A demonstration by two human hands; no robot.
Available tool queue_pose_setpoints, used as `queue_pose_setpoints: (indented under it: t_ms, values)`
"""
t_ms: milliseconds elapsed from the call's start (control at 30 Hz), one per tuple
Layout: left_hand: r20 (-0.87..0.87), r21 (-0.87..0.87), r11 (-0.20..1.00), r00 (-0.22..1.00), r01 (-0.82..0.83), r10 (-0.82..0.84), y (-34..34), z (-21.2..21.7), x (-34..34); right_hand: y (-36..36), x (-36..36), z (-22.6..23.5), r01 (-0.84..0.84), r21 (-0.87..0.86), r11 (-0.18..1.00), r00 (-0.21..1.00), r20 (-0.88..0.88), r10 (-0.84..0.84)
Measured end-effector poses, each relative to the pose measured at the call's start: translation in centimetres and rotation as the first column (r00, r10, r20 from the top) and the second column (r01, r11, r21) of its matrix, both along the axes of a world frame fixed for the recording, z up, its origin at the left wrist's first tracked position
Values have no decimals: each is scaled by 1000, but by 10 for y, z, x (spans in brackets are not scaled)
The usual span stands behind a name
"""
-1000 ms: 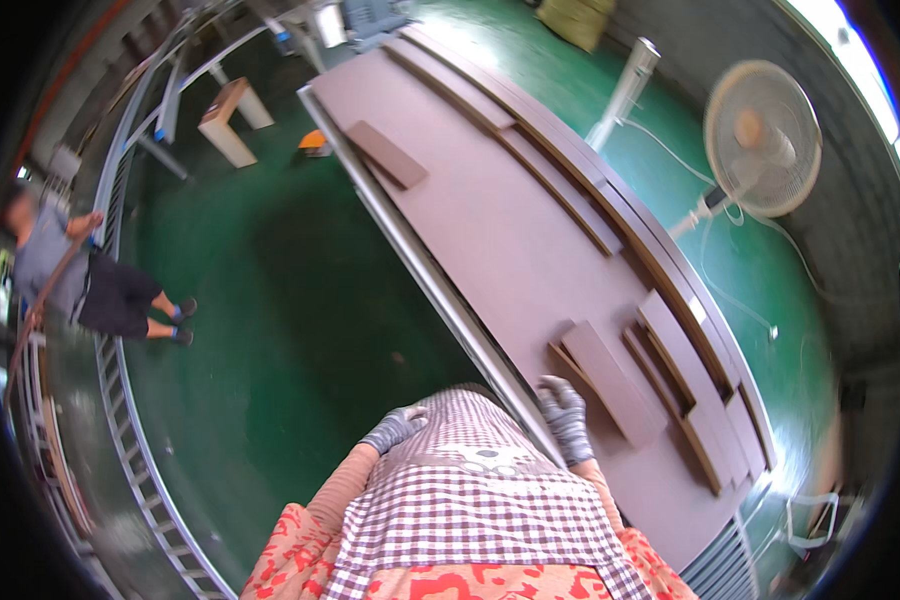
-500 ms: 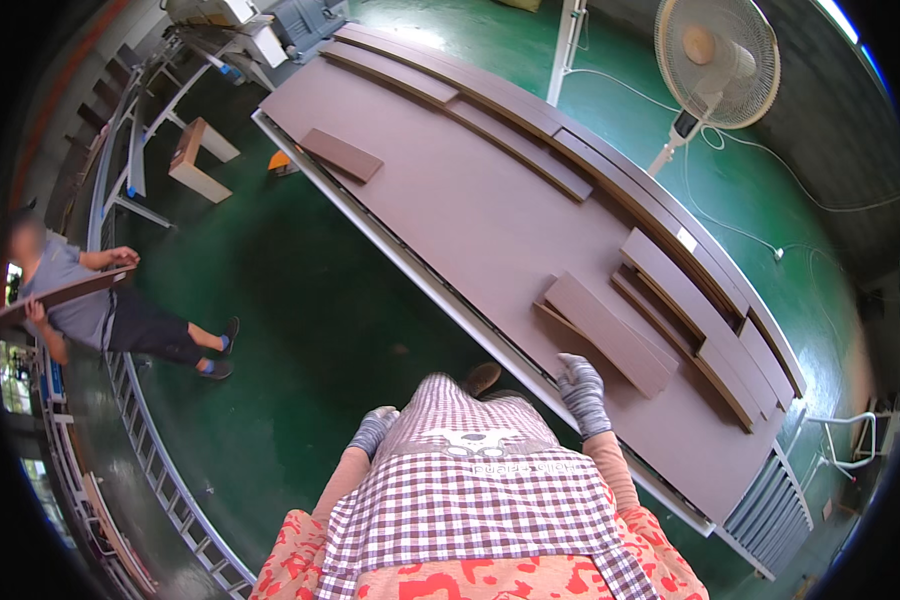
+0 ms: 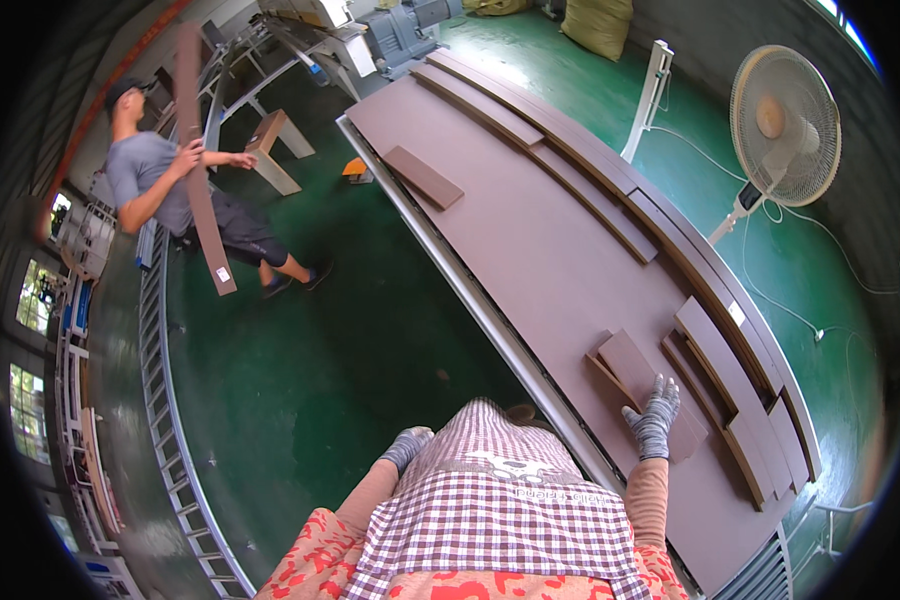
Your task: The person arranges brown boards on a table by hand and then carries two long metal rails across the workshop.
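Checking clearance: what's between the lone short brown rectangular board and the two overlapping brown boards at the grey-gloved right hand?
Head view: a bare stretch of flat brown work surface, from the lone board to the overlapping boards.

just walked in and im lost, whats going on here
The person's gloved right hand is spread over the upper of two short brown boards on the long table. The gloved left hand is beside the checked apron. To the left, a co-worker holds a long board. More boards lie along the table's far side.
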State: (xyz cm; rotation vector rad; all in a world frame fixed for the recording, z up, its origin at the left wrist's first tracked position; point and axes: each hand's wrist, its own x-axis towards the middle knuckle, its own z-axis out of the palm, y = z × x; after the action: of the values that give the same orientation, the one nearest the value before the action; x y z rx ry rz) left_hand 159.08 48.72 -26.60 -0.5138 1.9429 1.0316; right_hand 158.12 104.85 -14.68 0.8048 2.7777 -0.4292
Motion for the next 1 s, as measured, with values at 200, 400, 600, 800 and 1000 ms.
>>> queue_pose_setpoints:
  t_ms: [200, 400, 600, 800, 1000]
  values:
    - [13, 24, 988, 988, -152, 151, 8, 31, 10, 25, -15, -17, -36, 32, 999, 992, 120, 31]
    - [-46, -1, 987, 986, -163, 163, -11, 8, 42, 39, -26, -30, -92, 124, 988, 987, 146, 73]
    - [-126, -90, 975, 973, -204, 192, -18, 4, 55, 45, -22, -49, -122, 161, 979, 985, 138, 100]
    - [-15, 33, 953, 954, -300, 301, -36, 0, 20, 45, -37, -41, -137, 160, 978, 957, 277, 89]
    - [-216, 40, 936, 912, -349, 349, -62, 5, -33, 26, -82, -1, -195, 203, 960, 867, 493, 72]
